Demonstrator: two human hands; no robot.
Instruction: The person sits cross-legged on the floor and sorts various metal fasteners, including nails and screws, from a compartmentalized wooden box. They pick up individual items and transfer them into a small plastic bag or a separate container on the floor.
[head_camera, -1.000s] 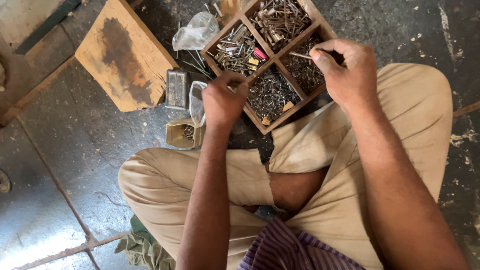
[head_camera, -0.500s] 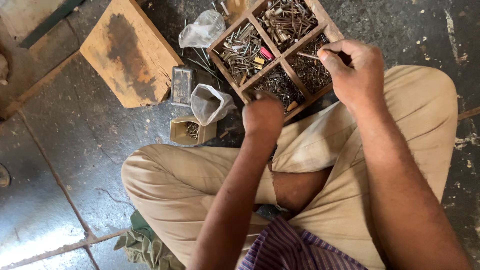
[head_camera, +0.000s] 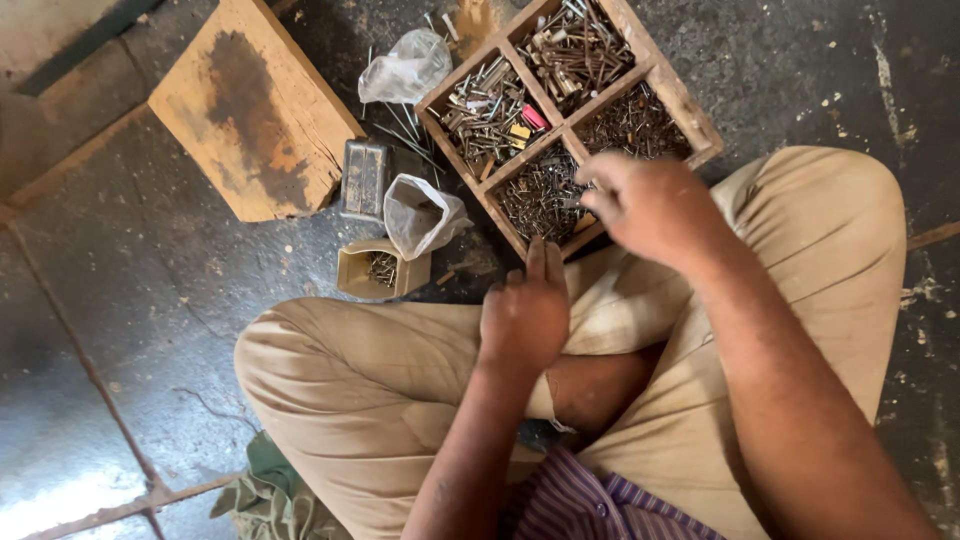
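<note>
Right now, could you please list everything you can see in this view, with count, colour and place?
Wooden tray: one, brown, four compartments of nails and screws, top centre on the floor.
Wooden block: one, tan with a dark stain, top left.
Plastic bags: two, clear; one above the tray's left corner, one beside the small box.
Metal tin: one, grey, right of the block.
Small box: one, beige, open, holding nails, near the left knee.
Cloth: one, green, under the left thigh.
Floor: dark grey stone.
Left hand: on the lap, near the tray's corner.
Right hand: over the tray's near compartments; grip unclear.
</note>
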